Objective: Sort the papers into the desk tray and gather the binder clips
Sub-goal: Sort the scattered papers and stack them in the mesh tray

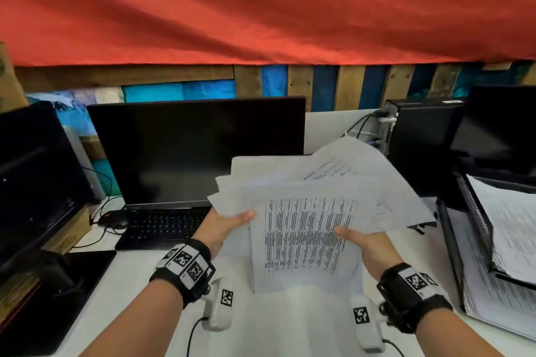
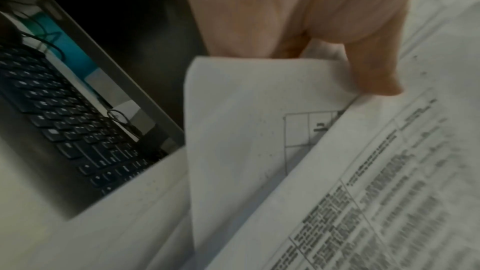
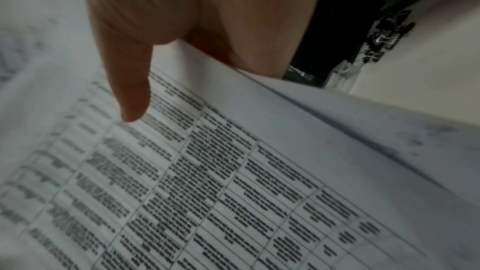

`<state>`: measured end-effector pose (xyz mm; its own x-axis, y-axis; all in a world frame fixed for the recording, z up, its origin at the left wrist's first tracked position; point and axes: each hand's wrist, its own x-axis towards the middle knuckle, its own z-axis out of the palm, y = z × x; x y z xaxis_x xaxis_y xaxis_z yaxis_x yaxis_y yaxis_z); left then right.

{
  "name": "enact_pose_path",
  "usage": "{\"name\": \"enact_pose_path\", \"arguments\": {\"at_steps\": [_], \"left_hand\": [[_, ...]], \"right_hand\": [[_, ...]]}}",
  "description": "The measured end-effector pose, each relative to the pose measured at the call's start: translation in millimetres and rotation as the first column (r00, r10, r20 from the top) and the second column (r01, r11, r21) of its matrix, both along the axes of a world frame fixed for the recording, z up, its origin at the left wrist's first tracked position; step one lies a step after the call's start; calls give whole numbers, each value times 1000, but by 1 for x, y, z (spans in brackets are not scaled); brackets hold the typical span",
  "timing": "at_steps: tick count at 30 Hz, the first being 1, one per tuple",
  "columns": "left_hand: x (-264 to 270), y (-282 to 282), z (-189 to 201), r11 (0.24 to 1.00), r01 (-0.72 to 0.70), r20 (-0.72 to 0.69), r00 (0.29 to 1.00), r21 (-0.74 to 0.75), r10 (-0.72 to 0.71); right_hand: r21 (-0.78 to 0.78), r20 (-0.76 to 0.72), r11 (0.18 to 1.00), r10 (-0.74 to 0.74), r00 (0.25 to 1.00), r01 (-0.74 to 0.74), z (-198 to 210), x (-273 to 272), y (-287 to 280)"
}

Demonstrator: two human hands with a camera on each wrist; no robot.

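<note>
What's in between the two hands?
A fanned bundle of papers spans the gap. The left hand grips its left edge, the right hand its right edge, thumbs on top. The head view shows this best.

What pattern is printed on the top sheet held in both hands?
A black table of text in ruled cells on the white top sheet, clearest in the right wrist view.
</note>
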<state>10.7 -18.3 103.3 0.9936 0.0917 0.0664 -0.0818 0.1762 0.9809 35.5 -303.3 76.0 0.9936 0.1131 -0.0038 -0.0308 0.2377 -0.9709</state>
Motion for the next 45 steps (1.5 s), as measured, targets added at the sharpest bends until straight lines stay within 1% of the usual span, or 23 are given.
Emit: {"name": "enact_pose_path", "arguments": {"at_steps": [2,3,5,8,10,12,14,16,17,18,20,24,26,27,29,30,33,34,36,38,41,43,45], "left_hand": [[4,-7,4,1000,10,20,1000,12,-10],[4,-11,7,1000,-9,25,1000,4,9],[5,-14,13,997,-82,48,995,-15,83],[8,-9,16,983,-178,75,981,-50,181],[9,-4,14,987,-155,61,986,-31,157],[9,-5,9,993,-79,25,997,87,77],[8,-11,5,983,-27,7,1000,183,26],[9,-19,5,973,-22,28,999,230,16],[10,-22,7,972,-43,47,998,233,33],[10,-25,9,976,-75,54,996,206,65],[9,-27,13,987,-136,60,990,86,131],[3,-23,13,979,-169,71,982,-112,177],[2,-23,8,975,-181,44,981,-131,188],[2,-24,4,975,-192,28,980,-113,197],[3,-24,-5,974,-219,-7,976,-66,219],[3,-25,-8,973,-227,-23,974,-46,226],[4,-28,-12,974,-228,-32,973,-5,228],[4,-29,-12,974,-226,-21,974,8,226],[6,-31,-10,976,-217,0,976,27,217],[7,-33,-9,977,-208,7,978,39,207],[10,-35,-10,977,-203,3,979,60,204],[12,-35,-10,979,-193,-1,981,63,194],[14,-35,-10,982,-180,-7,983,64,181]], "right_hand": [[1,-12,1000,4,1000,-4,6,5,5],[0,-26,1000,-2,1000,2,10,7,7],[9,-23,1000,-20,1000,21,14,12,10],[36,29,997,-65,997,64,21,14,13],[35,82,998,-54,995,51,24,11,12],[27,113,999,-27,993,24,27,9,10],[16,136,1000,23,990,-26,29,10,9],[-37,151,998,62,987,-57,35,12,13],[-68,167,996,65,984,-55,38,14,16],[-90,187,995,67,980,-50,41,16,17],[-123,213,992,50,976,-24,43,19,19],[-144,141,989,11,990,10,24,20,19],[-110,98,994,15,995,-4,8,16,22],[-97,84,995,8,996,0,2,14,24],[-69,82,997,-29,996,35,-2,10,30],[-52,108,997,-48,993,54,1,9,33],[19,194,990,-141,971,140,25,4,39],[35,241,984,-180,954,177,34,3,40],[5,369,963,-251,895,268,53,4,42],[-23,453,941,-291,843,337,68,6,46],[-50,419,917,-341,841,396,77,13,48],[-47,402,912,-356,844,407,76,16,46],[29,364,918,-379,851,397,76,17,40]]}}
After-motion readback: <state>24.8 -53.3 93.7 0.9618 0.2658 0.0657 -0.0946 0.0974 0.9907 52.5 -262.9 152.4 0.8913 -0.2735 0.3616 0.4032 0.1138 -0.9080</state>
